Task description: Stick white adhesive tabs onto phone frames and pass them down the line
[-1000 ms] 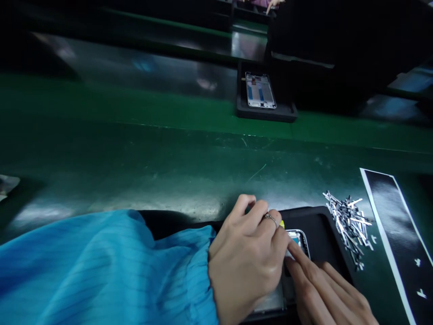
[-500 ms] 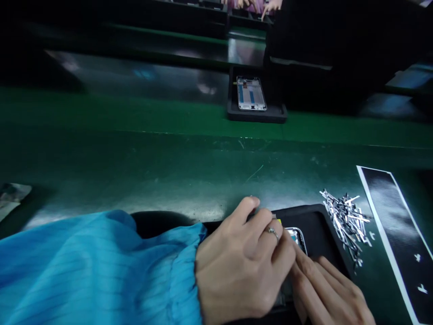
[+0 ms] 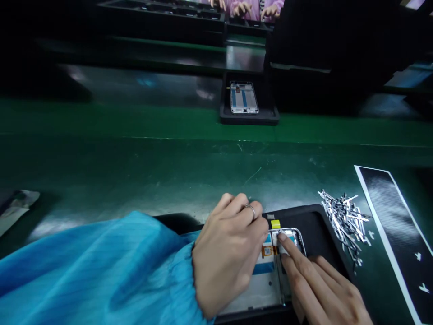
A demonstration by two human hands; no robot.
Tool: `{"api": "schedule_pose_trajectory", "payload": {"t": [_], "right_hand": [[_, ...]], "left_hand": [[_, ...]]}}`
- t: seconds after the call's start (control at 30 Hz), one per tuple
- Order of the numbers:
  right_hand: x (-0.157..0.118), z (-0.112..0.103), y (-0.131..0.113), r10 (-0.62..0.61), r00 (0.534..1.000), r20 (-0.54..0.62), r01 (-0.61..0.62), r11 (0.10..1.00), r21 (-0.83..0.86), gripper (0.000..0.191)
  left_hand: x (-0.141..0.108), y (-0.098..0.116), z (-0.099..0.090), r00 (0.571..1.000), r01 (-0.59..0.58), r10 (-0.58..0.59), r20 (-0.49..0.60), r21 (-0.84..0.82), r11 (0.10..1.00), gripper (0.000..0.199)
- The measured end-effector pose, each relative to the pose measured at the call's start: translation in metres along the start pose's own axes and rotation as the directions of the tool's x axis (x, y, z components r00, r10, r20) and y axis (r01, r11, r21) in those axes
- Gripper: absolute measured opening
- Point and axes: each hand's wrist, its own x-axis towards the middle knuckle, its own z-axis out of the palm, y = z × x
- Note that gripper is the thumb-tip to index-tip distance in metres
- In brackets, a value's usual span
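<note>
Green bench (image 3: 162,176), black tray (image 3: 320,232), heap of small strips (image 3: 345,216), white-edged black sheet (image 3: 389,212)

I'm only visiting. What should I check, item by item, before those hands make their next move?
1. Phone frame inside the near tray: ok.
2. Phone frame fully uncovered: not ok, both hands hide parts.
3. Right hand at the phone frame: ok, index finger over its upper right part.
4. Left hand free of small parts: cannot tell, its underside is hidden.
5. Pile of strips outside the near tray: ok, to its right.
</note>
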Motion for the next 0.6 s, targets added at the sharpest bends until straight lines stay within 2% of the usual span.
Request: {"api": "schedule_pose_trajectory", "payload": {"t": [0.13,0.27,0.43,0.6], "right_hand": [[0.002,-0.003,0.005,-0.042,0.999,0.009,0.042,0.999,0.008,0.032],[0.005,-0.005,0.007,-0.082,0.996,0.021,0.080,0.996,0.048,0.032],[0.006,-0.006,0.005,-0.028,0.999,0.016,0.028,0.998,0.051,0.036],[0.010,-0.005,0.006,-0.112,0.994,-0.019,0.112,0.993,0.025,0.048]], "left_hand": [[0.000,0.000,-0.004,0.996,0.081,-0.078,0.033,-0.099,0.992,0.032],[0.001,-0.001,-0.005,0.994,0.087,-0.081,0.073,-0.089,0.992,0.031],[0.007,-0.004,-0.008,0.987,0.094,-0.080,0.139,-0.101,0.990,0.023],[0.017,-0.008,-0.013,0.959,0.152,-0.120,0.257,-0.107,0.983,0.021]]}}
